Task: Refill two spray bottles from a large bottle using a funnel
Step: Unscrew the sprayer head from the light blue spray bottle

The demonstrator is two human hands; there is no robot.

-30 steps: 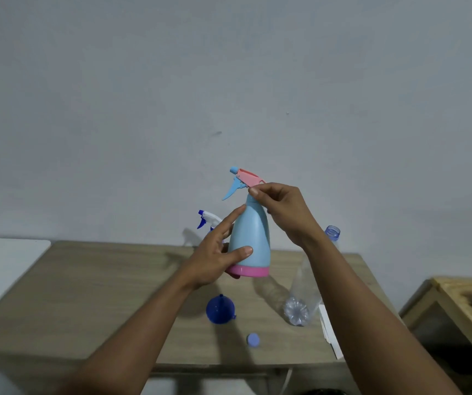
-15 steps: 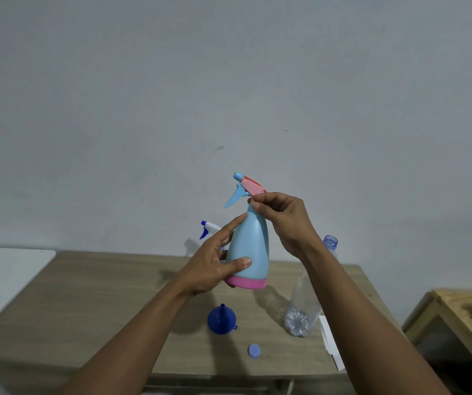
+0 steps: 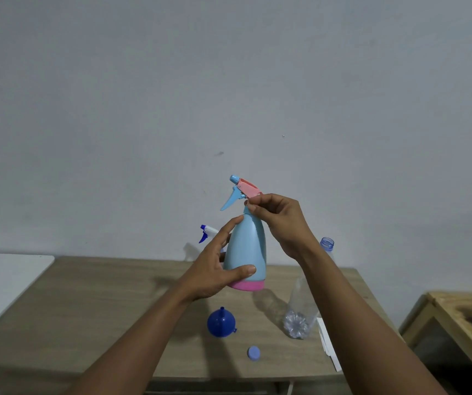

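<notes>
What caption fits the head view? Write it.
Left hand holds light-blue plastic spray bottle over wooden table; right hand pinches its neck.

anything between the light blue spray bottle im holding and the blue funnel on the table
Nothing visible: only air and bare wooden table lie between the light blue plastic spray bottle and the blue plastic funnel.

Single head-worn wide-angle view, forward and slightly down, close over the table (image 3: 86,309) toward the wall (image 3: 229,81).
</notes>
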